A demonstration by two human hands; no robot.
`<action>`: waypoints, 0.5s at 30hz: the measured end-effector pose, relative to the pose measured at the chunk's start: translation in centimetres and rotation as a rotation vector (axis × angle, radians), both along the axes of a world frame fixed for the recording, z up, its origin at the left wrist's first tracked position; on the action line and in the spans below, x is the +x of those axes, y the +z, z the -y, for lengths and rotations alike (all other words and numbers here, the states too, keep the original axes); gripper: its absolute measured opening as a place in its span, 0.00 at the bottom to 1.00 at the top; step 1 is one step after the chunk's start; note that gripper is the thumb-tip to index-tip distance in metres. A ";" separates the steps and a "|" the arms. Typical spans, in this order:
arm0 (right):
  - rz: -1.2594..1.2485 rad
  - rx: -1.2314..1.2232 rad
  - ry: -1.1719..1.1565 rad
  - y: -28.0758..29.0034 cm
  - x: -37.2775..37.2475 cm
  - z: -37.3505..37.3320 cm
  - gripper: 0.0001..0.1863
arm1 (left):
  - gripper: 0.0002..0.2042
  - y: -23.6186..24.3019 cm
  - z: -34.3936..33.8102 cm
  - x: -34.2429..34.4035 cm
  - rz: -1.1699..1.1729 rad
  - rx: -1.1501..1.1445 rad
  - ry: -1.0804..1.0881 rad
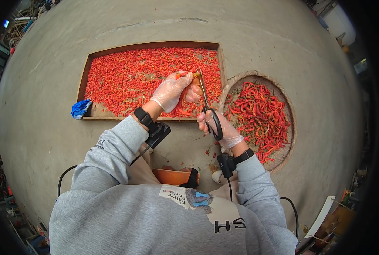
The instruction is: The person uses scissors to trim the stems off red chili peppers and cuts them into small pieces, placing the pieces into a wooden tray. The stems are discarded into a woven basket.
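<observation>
My left hand (170, 91), in a clear plastic glove, is closed around red chili peppers (181, 103). Some of their length hangs below the fingers, and the rest is partly hidden by the hand. Gloved the same way, my right hand (225, 129) grips black-handled scissors (204, 88). Their blades point away from me and lie beside the left fingertips, against the pepper ends; how far apart the blades are is hard to make out. Both hands are over the near right part of a wooden tray (85, 76) spread with small cut red pepper pieces (130, 76).
On the right, a round woven basket (292, 114) with a rope-like rim holds whole red chili peppers (261, 112). A crumpled blue bag (81, 109) sits at the tray's near left corner. Below my hands are an orange object (172, 175) and pepper scraps on the concrete floor (257, 34).
</observation>
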State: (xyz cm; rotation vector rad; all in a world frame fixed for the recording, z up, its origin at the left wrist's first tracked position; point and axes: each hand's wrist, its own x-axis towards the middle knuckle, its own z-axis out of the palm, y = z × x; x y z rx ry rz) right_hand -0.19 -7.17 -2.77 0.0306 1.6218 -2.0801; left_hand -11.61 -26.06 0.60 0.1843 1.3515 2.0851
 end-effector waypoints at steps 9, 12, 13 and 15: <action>-0.030 0.021 -0.043 -0.1 0.1 0.0 0.26 | 0.15 -0.7 -0.7 0.5 0.103 0.010 -0.113; 0.000 -0.023 -0.064 0.0 0.1 0.1 0.26 | 0.14 -0.6 -0.6 0.6 0.148 0.006 -0.140; 0.006 -0.017 -0.066 0.0 0.1 0.2 0.25 | 0.13 -0.5 -0.6 0.7 0.164 0.001 -0.142; 0.004 -0.025 -0.061 -0.1 0.1 0.4 0.25 | 0.14 -0.3 -0.8 0.9 0.176 -0.016 -0.109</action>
